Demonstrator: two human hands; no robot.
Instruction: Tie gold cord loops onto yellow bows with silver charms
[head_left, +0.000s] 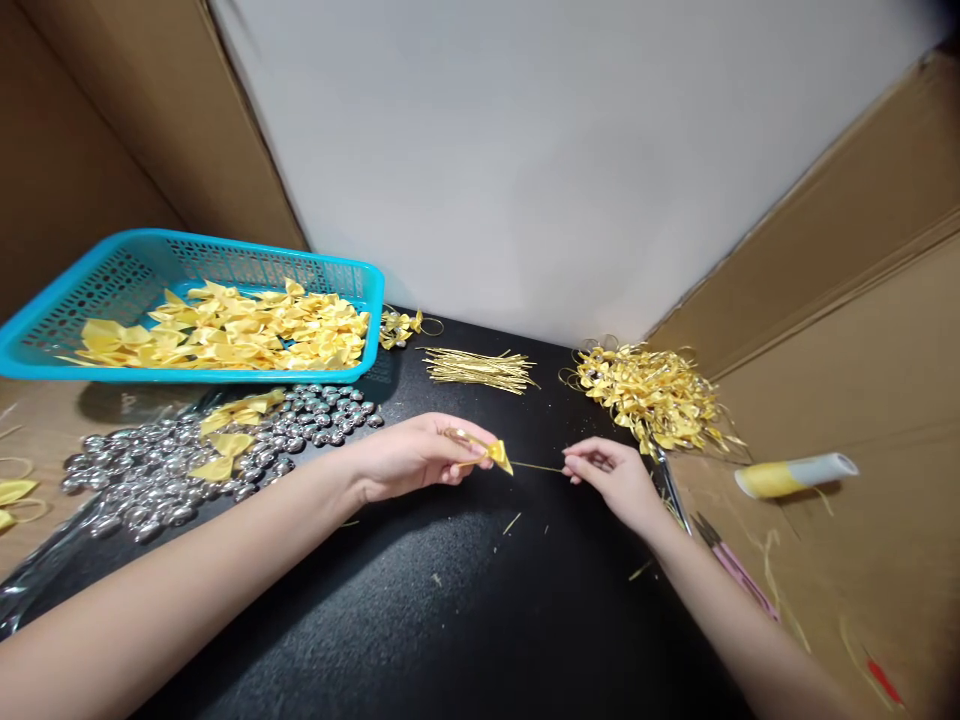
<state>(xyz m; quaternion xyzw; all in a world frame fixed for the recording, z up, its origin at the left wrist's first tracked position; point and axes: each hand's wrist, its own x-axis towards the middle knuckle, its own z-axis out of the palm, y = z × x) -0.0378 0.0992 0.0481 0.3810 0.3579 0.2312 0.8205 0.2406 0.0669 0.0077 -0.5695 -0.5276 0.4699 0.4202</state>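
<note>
Above the middle of the black work surface, my left hand is closed on a yellow ribbon bow. From the bow a thin gold cord runs to the right. Thumb and fingers of my right hand pinch the far end of that cord, which looks straight between the hands. Whatever else lies inside my left fingers is hidden. Beyond the hands lies a bundle of gold cut cords. A heap of finished-looking yellow bows with gold loops sits past my right hand.
At the left stands a blue basket of yellow bows. Shiny silver bead-like pieces spread before it, with loose bows on top. On the right are a ribbon roll, pink-handled scissors and a red object. Cardboard walls flank both sides.
</note>
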